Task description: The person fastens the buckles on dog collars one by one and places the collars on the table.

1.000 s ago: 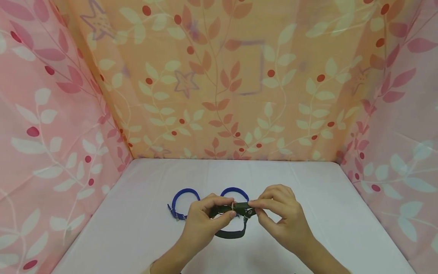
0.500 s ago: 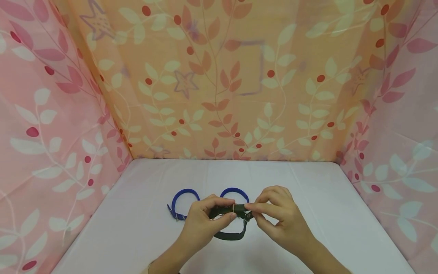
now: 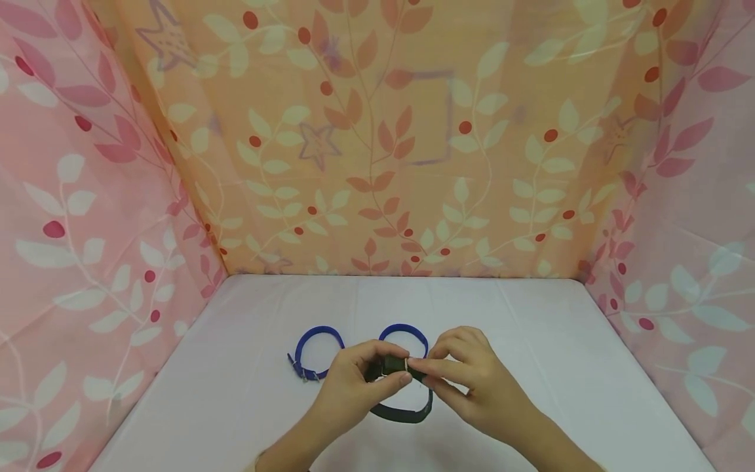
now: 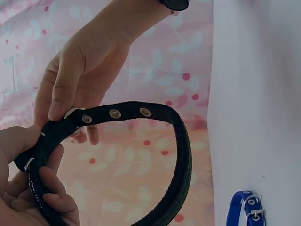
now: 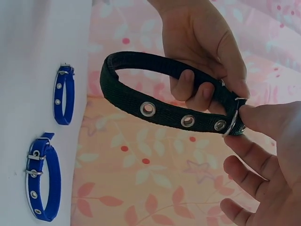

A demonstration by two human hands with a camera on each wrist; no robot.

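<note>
A dark green, nearly black pet collar (image 3: 401, 414) with metal eyelets is held up between both hands, its band forming a loop. My left hand (image 3: 350, 377) pinches it beside the buckle, thumb below and fingers above. My right hand (image 3: 468, 370) pinches the strap at a metal ring (image 5: 232, 123) with thumb and forefinger. In the right wrist view several eyelets (image 5: 188, 121) run along the band up to that ring. The fingers hide most of the buckle.
Two blue collars with buckles lie looped on the white tabletop (image 3: 265, 308) behind my hands: the left one (image 3: 302, 344) and the right one (image 3: 404, 328), partly covered by the hands. Leaf-patterned cloth walls (image 3: 377, 196) stand at the back and both sides.
The right fingers have moved left, closer to the left hand, bringing the strap end and ring in toward the buckle. The collar's lower loop has swung slightly down. The blue collars stay put.
</note>
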